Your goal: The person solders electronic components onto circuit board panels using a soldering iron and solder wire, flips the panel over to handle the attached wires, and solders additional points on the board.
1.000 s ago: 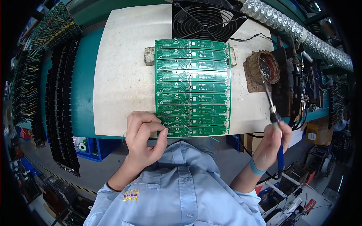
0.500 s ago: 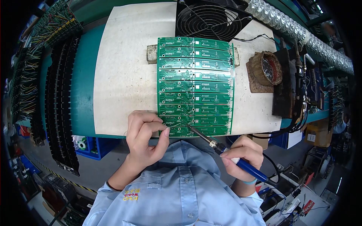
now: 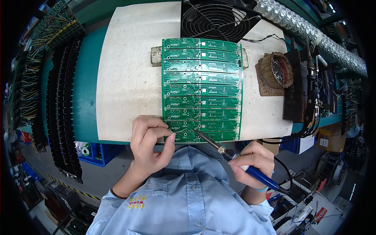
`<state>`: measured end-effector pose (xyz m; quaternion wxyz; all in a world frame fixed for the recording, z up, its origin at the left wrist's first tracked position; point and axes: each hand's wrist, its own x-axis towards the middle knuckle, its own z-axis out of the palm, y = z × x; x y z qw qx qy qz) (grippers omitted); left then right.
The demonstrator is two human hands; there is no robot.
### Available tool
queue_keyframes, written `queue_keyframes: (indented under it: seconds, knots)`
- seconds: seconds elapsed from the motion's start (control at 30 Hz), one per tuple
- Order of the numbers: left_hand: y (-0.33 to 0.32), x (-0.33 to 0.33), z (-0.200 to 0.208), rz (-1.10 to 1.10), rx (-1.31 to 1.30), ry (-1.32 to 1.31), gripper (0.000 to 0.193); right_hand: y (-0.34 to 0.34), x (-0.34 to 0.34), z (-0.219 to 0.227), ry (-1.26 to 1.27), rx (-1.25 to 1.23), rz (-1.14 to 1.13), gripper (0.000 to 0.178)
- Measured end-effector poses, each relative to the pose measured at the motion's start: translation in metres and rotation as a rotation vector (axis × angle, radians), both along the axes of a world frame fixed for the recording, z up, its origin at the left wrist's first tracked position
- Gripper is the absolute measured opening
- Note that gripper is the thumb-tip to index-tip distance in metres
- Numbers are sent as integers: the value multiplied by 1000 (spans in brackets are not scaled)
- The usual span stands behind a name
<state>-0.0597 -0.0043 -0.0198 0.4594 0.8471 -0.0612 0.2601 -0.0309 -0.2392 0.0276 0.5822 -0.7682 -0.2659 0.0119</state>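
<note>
A green circuit board panel [image 3: 199,90], divided into several long strips, lies in front of me. My right hand [image 3: 254,164] is closed round the blue handle of a soldering iron [image 3: 259,177]. The iron's slim tip reaches the second strip from the near edge, left of its middle. Between the thumb and fingertips of my left hand [image 3: 152,143] is a thin solder wire [image 3: 180,131], which runs right toward the iron's tip. This hand is at the panel's near left corner. Whether the tip touches a pad is too small to tell.
A black fan [image 3: 217,21] stands behind the panel. To the right are a round, stained pot [image 3: 280,70] and a dark metal stand [image 3: 293,88] with cables. Black slotted racks [image 3: 64,102] are at the left. A blue bin [image 3: 96,154] sits below the table edge.
</note>
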Motion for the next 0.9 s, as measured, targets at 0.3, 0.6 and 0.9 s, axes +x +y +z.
queue_keyframes:
  seconds: [0.3,0.6,0.9]
  knots:
    - [-1,0,1,10,-12,11,14,-13,1,-5,-43,188,-218,24]
    - [-1,0,-1,-4,-16,1,13,-22,18,-20,-10,98,-883,35]
    - [-4,4,8,-65,102,65,13,-5,-8,-5,-41,113,-144,15]
